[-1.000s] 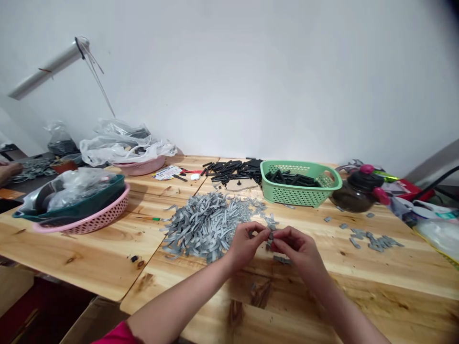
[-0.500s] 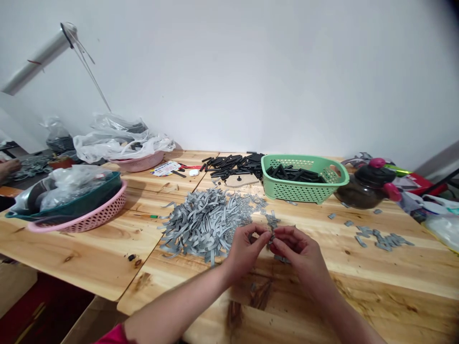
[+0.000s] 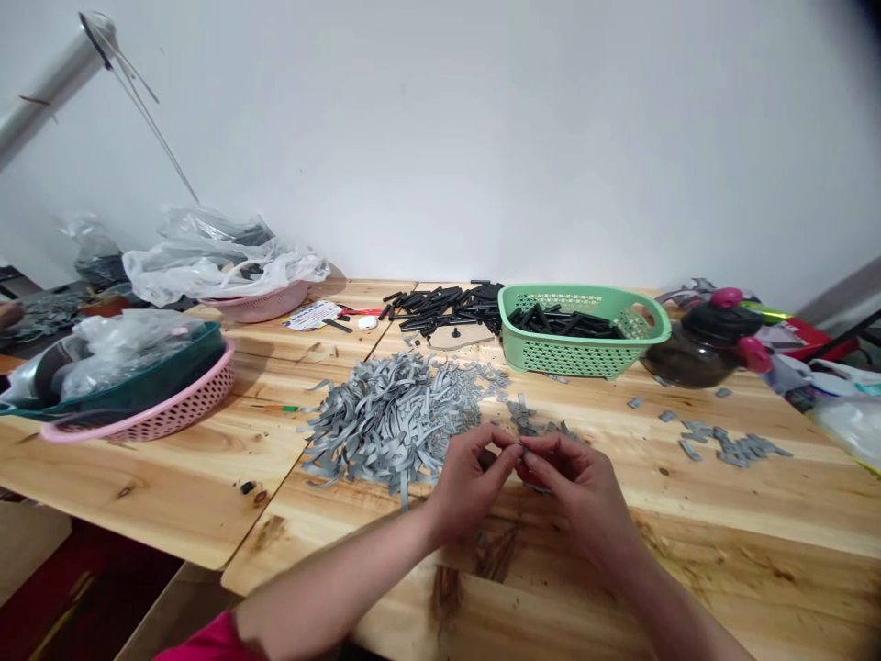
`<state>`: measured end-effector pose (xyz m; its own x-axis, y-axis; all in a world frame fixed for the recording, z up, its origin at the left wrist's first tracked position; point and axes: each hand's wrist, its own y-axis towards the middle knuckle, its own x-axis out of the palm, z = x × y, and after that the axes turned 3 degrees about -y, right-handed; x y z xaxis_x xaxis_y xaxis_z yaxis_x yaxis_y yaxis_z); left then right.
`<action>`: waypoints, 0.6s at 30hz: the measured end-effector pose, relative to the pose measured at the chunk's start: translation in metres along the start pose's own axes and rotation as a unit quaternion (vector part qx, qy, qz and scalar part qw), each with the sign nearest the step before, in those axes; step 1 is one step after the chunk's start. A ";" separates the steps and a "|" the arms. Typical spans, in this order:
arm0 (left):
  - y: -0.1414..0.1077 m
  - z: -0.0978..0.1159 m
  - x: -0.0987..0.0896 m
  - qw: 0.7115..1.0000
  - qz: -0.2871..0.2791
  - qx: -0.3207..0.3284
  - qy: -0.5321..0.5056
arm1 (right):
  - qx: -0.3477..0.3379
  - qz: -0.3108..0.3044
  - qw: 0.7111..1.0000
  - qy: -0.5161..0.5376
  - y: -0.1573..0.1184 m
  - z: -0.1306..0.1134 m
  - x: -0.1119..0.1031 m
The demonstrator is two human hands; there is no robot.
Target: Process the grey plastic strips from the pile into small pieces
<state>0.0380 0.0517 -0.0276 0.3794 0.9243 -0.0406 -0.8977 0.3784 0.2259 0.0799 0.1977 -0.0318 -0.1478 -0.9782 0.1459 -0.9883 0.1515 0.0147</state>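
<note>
My left hand (image 3: 478,468) and my right hand (image 3: 568,468) meet at the fingertips above the wooden table (image 3: 330,560). Both are closed in a pinch around one tiny piece that their fingers mostly cover, so I cannot make out its kind. Left of my hands lies a big heap of grey curled strips (image 3: 385,418), with smaller bits along its right side. Just beyond my fingertips is a small cluster of short grey pieces (image 3: 523,418). More short grey pieces (image 3: 740,445) lie scattered farther right.
A green basket (image 3: 585,353) of black rods stands at the back, beside a pile of black rods (image 3: 447,308). At right is a dark glass teapot (image 3: 702,349). Pink baskets (image 3: 185,404) with plastic bags stand left. Another person's hand (image 3: 9,315) shows at the far left edge.
My fingertips have drawn closer together around the tiny piece, which shows less now. The view has shifted slightly; the heap and baskets appear unmoved.
</note>
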 end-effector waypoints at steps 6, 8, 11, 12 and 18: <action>-0.003 -0.003 -0.003 0.999 -0.011 0.034 0.027 | -0.037 -0.001 0.999 -0.035 -0.002 0.000 -0.002; -0.003 -0.001 -0.003 0.999 -0.013 0.030 0.014 | -0.039 -0.006 0.999 -0.032 -0.002 0.001 -0.003; -0.001 0.002 -0.002 1.000 -0.011 0.005 -0.016 | -0.041 -0.016 0.999 -0.026 -0.001 0.003 -0.004; 0.000 0.003 -0.002 1.000 -0.010 -0.007 -0.026 | -0.043 -0.016 0.999 -0.025 -0.001 0.004 -0.005; -0.001 0.002 -0.001 0.999 0.043 0.013 -0.003 | -0.032 -0.007 0.999 -0.035 -0.001 0.002 -0.004</action>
<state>0.0392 0.0502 -0.0261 0.3028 0.9530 -0.0133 -0.9211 0.2962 0.2528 0.0818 0.2013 -0.0346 -0.1393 -0.9873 0.0760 -0.9862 0.1452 0.0790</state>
